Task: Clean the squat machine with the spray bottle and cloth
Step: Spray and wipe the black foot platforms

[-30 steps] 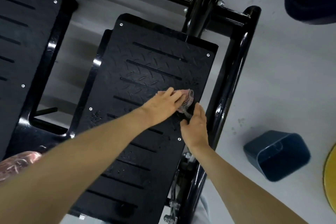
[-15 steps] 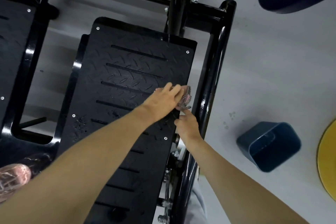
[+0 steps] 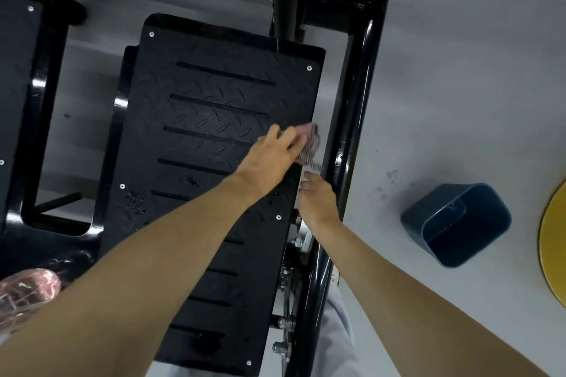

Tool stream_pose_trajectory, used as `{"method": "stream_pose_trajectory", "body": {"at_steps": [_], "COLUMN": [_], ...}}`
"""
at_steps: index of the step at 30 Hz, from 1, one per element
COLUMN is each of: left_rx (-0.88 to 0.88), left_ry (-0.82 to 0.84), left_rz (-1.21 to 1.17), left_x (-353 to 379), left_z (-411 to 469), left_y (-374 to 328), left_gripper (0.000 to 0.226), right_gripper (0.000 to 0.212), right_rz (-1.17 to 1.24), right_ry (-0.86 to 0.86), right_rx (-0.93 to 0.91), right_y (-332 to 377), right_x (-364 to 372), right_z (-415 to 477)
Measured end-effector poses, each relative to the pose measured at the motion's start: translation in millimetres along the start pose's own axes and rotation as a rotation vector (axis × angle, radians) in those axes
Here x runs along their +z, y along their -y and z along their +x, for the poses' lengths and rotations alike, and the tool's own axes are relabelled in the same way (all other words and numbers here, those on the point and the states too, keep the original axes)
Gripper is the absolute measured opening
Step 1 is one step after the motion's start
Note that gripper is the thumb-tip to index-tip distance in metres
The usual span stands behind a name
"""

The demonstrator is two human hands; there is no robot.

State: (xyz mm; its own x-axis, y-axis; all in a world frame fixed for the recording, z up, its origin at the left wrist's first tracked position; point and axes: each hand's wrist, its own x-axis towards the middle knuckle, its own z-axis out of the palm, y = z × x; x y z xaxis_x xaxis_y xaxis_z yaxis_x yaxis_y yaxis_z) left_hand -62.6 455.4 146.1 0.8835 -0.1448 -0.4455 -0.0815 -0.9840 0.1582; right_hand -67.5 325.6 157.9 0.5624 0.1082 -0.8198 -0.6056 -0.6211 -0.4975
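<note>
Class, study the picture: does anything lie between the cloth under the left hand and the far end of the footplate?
Nothing visible does. The footplate beyond the cloth under the left hand shows only slots and screws. The right hand sits nearer, at the plate's right edge, not ahead.

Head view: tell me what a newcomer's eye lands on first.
Two bare arms reach in from below and meet at the right edge of the black slotted footplate. There the left hand presses a pink patterned cloth, and the right hand sits just beneath it. Next comes the blue bin on the grey floor at right, near a yellow disc at the frame's edge.
</note>
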Motion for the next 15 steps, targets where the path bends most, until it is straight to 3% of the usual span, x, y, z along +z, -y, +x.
{"method": "stream_pose_trajectory", "body": {"at_steps": [4, 6, 10, 13, 15], "left_rx": [0.272, 0.257, -0.177, -0.545, -0.578], "left_ry": [0.100, 0.088, -0.047, -0.023, -0.047], "left_rz": [0.188, 0.300, 0.342, -0.052, -0.206], "left_x": [14, 12, 21, 19, 19], "left_z": [-35, -45, -70, -66, -53], "left_y": [16, 47, 85, 49, 13], "left_gripper": [0.077, 0.079, 0.083, 0.076, 0.074], "right_gripper": [0.047, 0.055, 0.068, 0.075, 0.078], "right_rz": [-0.159, -0.216, -0.433, -0.548, -0.607], "right_ry": [-0.031, -0.012, 0.061, 0.057, 0.058], "right_rx": [-0.069, -0.116, -0.240, -0.236, -0.229], "right_y": [-6, -10, -17, -17, -17], "right_x": [4, 4, 3, 6, 12], "right_z": [-15, -20, -25, -27, -31]}}
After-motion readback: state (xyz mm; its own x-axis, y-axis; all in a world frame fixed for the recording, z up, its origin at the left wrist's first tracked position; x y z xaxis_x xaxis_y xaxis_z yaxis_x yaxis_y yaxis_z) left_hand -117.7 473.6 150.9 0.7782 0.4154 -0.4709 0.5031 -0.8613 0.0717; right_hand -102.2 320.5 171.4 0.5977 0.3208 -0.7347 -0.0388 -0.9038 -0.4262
